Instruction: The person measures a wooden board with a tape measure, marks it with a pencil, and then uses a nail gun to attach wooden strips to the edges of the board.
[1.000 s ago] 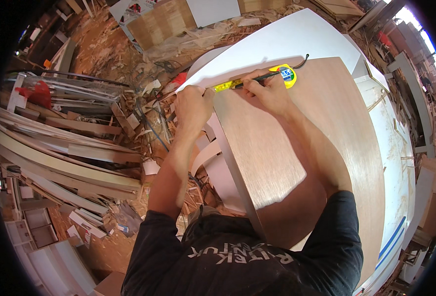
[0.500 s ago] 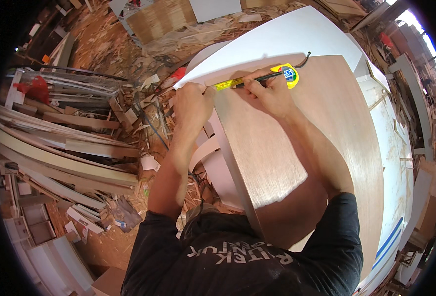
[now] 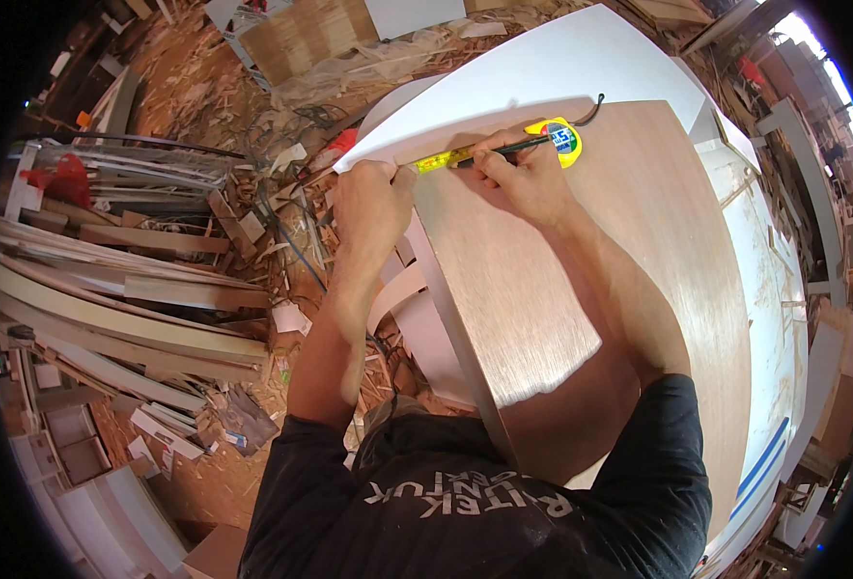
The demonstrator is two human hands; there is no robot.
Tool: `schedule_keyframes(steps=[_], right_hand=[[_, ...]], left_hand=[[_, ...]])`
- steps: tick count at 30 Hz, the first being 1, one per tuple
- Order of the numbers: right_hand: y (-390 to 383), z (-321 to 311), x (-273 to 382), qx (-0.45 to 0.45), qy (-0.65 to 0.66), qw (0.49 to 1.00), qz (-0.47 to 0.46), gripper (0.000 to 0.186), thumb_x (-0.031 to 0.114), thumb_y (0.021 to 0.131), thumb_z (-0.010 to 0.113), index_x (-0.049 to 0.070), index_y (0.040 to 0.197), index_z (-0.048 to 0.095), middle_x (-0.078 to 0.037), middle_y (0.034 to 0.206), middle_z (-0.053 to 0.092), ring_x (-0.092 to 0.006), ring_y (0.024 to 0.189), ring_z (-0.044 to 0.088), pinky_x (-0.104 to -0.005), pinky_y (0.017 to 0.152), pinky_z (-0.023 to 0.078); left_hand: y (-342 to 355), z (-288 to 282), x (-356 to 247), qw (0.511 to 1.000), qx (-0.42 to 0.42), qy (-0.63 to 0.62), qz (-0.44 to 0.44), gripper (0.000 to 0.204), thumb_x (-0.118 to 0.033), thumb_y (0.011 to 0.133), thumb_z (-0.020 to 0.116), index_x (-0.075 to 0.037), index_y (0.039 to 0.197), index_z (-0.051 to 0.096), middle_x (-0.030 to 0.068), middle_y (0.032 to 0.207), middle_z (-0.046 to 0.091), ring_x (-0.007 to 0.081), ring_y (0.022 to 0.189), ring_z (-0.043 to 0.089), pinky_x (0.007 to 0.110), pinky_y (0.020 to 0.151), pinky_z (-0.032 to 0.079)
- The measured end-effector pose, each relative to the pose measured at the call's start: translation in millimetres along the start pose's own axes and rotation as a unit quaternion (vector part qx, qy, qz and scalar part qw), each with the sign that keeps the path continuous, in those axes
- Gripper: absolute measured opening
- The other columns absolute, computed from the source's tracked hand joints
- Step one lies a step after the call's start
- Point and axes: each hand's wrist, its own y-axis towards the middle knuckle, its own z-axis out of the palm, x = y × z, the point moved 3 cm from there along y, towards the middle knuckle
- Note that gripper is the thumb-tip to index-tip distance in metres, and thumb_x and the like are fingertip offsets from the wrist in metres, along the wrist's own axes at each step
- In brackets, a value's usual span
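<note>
A yellow tape measure (image 3: 569, 145) rests on a brown plywood panel (image 3: 542, 309), with its yellow blade (image 3: 436, 161) drawn out leftward close to the panel's far edge. My left hand (image 3: 373, 201) is closed at the panel's far left corner, pinching the end of the blade. Between the fingers of my right hand (image 3: 528, 185) is a dark pencil (image 3: 525, 147), its tip pointing left beside the blade. That hand lies against the tape and panel, just left of the tape's case. A dark wrist strap (image 3: 595, 112) trails from the case.
Beyond the panel lies a white sheet (image 3: 552, 63), with more white board (image 3: 774, 318) to the right. Long wooden strips (image 3: 127, 289) are piled on the left. Wood scraps and a cable (image 3: 296, 246) litter the floor. A plywood box (image 3: 310, 43) stands at the back.
Both hands keep their grips and stay nearly in place. The whole view has shifted very slightly, and the pencil tip sits marginally further left along the blade.
</note>
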Motion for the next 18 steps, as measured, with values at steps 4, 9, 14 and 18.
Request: schedule_keyframes(steps=[4, 9, 14, 18], right_hand=[[1.0, 1.7, 0.4, 0.000, 0.007, 1.000, 0.003, 0.017, 0.011, 0.093, 0.070, -0.004, 0.097, 0.074, -0.005, 0.077, 0.069, -0.0082, 0.068, 0.060, -0.0256, 0.061, 0.049], [1.2, -1.4, -5.7, 0.004, 0.024, 1.000, -0.007, 0.015, 0.010, 0.092, 0.069, -0.004, 0.095, 0.073, -0.004, 0.075, 0.069, -0.0084, 0.065, 0.060, -0.0251, 0.059, 0.049], [0.8, -0.2, -4.2, 0.012, 0.038, 0.999, -0.007, 0.014, 0.010, 0.092, 0.069, -0.004, 0.096, 0.073, -0.005, 0.076, 0.070, -0.0091, 0.066, 0.062, -0.0248, 0.061, 0.051], [0.7, 0.1, -3.4, 0.004, 0.017, 1.000, -0.004, 0.014, 0.009, 0.092, 0.069, -0.004, 0.096, 0.073, -0.006, 0.076, 0.070, -0.0099, 0.067, 0.063, -0.0259, 0.061, 0.052]], left_hand=[[-0.6, 0.5, 1.7, 1.000, 0.002, 0.002, -0.007, 0.033, -0.028, 0.092, 0.072, 0.002, 0.079, 0.075, 0.0247, 0.070, 0.068, 0.0410, 0.067, 0.069, 0.050, 0.068, 0.054], [-0.3, 1.0, 1.0, 1.000, 0.012, 0.003, -0.009, 0.033, -0.028, 0.092, 0.072, 0.003, 0.080, 0.075, 0.0250, 0.071, 0.068, 0.0417, 0.069, 0.069, 0.050, 0.070, 0.054], [-0.7, -0.4, 1.4, 1.000, 0.007, 0.014, -0.003, 0.033, -0.028, 0.092, 0.071, 0.003, 0.080, 0.075, 0.0256, 0.071, 0.068, 0.0432, 0.070, 0.069, 0.051, 0.071, 0.053], [-1.3, 0.8, 1.7, 1.000, 0.005, 0.009, 0.002, 0.034, -0.028, 0.092, 0.071, 0.003, 0.078, 0.075, 0.0259, 0.071, 0.068, 0.0435, 0.070, 0.069, 0.051, 0.073, 0.053]])
